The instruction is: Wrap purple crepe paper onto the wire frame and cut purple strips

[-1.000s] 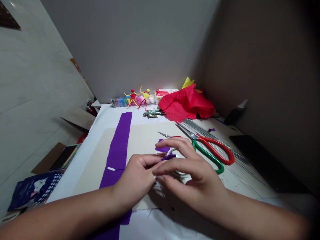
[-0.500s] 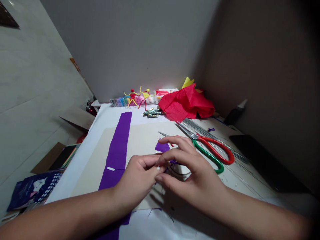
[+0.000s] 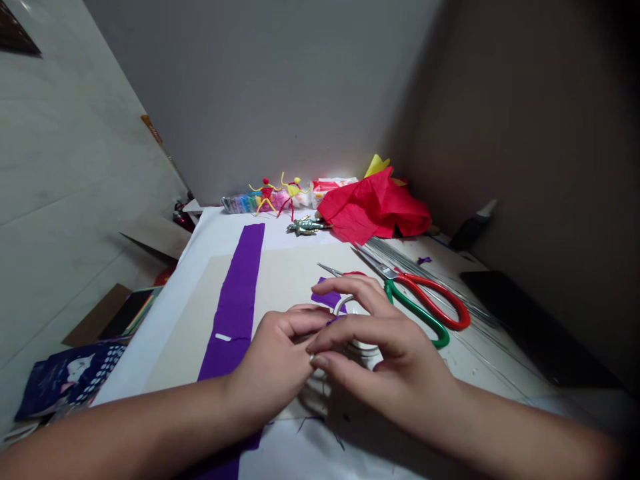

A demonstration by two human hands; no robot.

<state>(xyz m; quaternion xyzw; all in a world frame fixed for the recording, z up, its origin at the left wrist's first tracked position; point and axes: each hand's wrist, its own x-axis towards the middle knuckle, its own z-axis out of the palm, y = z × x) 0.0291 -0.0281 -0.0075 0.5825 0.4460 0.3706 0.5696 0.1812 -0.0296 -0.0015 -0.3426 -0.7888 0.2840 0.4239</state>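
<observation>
Purple scrap point(image 3: 335, 321) partly behind right hand point(image 3: 393, 341)

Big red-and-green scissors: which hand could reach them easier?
Probably the right hand: it is close beside the scissors. The left hand is farther away, with the right hand between.

Two small red-and-yellow figures point(image 3: 291, 191) left of a crumpled red sheet point(image 3: 373, 208).
</observation>
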